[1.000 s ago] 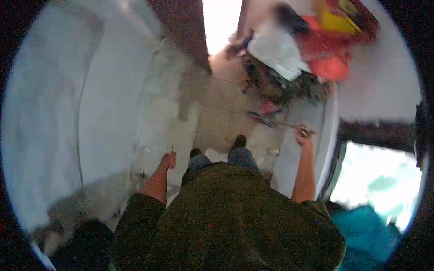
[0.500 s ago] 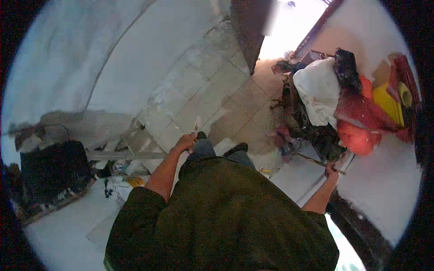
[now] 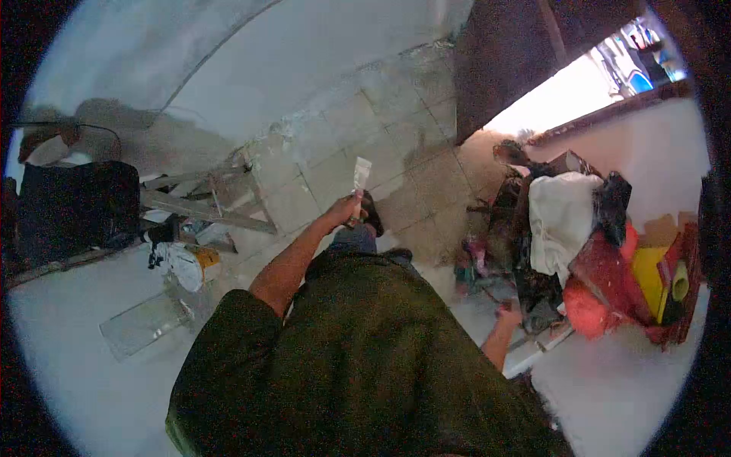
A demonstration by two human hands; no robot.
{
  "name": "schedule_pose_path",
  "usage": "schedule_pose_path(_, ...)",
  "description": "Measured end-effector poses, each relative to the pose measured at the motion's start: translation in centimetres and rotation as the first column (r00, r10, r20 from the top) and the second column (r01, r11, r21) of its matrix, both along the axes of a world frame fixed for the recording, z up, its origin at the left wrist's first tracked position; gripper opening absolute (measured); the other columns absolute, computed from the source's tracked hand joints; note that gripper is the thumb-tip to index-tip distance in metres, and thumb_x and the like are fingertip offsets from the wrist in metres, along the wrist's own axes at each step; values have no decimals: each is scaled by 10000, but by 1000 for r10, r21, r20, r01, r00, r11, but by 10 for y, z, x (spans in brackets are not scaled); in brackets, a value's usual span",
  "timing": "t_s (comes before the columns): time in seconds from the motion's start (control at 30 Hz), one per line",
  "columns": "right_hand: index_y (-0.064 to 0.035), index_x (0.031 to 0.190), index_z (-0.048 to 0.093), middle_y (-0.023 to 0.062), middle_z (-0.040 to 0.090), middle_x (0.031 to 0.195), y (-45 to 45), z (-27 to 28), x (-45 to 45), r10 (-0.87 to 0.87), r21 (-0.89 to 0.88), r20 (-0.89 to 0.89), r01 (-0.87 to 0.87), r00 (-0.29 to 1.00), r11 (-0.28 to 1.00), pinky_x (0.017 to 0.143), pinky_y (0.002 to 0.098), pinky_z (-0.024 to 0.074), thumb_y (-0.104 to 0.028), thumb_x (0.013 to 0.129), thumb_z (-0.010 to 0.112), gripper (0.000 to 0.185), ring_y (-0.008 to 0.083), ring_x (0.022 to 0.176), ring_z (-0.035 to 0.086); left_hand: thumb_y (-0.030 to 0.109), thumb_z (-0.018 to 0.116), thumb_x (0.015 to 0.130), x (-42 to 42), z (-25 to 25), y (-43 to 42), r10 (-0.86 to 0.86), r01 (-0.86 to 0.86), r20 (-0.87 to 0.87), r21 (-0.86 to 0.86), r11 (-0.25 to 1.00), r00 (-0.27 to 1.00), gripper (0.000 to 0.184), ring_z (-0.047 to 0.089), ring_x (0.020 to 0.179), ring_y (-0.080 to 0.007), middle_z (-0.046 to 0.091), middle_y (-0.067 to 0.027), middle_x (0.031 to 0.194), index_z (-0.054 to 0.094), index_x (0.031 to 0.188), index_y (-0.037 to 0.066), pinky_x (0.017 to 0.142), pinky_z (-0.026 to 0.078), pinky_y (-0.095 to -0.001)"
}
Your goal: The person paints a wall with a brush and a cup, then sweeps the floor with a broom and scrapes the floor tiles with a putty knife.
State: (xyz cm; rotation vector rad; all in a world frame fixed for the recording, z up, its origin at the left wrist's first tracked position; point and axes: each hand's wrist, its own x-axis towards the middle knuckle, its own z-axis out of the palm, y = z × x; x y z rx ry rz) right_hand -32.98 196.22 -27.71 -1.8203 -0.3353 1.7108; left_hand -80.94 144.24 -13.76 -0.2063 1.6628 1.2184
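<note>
Near the centre, my left hand (image 3: 346,209) is closed round a narrow pale object (image 3: 362,175), whose flat end sticks up past the fingers above the tiled floor. Lower right, my right hand (image 3: 509,312) is closed and blurred, beside the dark bags at the foot of a pile. A thin stick (image 3: 490,295) seems to run from it toward the upper left, only faintly visible. My shoe (image 3: 371,212) shows just beyond my left hand.
On the right, a white cloth (image 3: 562,217), a red bag (image 3: 590,310) and a yellow item (image 3: 650,279) are piled by the wall. A brown door (image 3: 502,61) stands beside a bright opening. At left are a black box (image 3: 80,206), a wooden frame (image 3: 205,212) and a white bucket (image 3: 184,264).
The view has turned, with the doorway and pile shifting within it. My left hand has risen with the pale object, now more visible. My right hand has moved left and slightly down in view.
</note>
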Motion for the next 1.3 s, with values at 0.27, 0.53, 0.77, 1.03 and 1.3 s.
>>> schedule_pose_path(0.27, -73, 1447, 411, 142, 589, 1252, -233, 130, -386, 982, 310, -100, -932, 163, 186, 899, 407, 515, -291, 994, 570, 527, 289, 1086, 610, 580, 428, 1006, -80, -10, 66, 32, -204, 319, 525, 826, 947, 583, 578, 822, -161, 577, -25, 1105, 426, 1421, 171, 738, 514, -332)
schedule_pose_path(0.53, -22, 1341, 496, 177, 652, 1070, -271, 63, -526, 666, 115, 680, -854, -305, -507, 824, 425, 518, -373, 917, 666, 576, 260, 950, 645, 638, 364, 996, -116, -147, 89, -158, 284, -280, 498, 819, 947, 742, 517, 1127, -252, 498, -121, 1367, 374, 1503, 96, 996, 401, -427)
schedule_pose_path(0.77, 13, 874, 630, 156, 644, 773, -158, -5, -522, 88, -507, 682, -555, -726, -659, 648, 443, 473, -553, 801, 735, 581, 287, 752, 653, 522, 453, 980, -95, -122, 8, -598, 593, 149, -448, 669, 788, 587, 598, 1161, -363, 632, -217, 1234, 635, 1236, 27, 988, 466, -493)
schedule_pose_path(1.03, -15, 1349, 444, 122, 601, 1066, -41, 31, -596, 21, 20, 953, -7, -301, -1000, 1006, 426, 404, -431, 870, 717, 690, 241, 1041, 542, 416, 543, 963, -70, -105, 47, -588, 563, -107, -196, 803, 801, 389, 662, 956, -319, 678, -142, 1094, 675, 1048, 61, 817, 511, -499)
schedule_pose_path(1.3, -35, 1506, 324, 185, 400, 1481, -4, -41, -749, 455, -189, 558, -640, -694, -745, 1079, 444, 334, -342, 976, 587, 666, 360, 1283, 420, 339, 540, 972, -134, -120, 97, -643, 639, 29, -150, 754, 765, 334, 646, 1069, -310, 680, -130, 1148, 667, 1135, 77, 909, 507, -462)
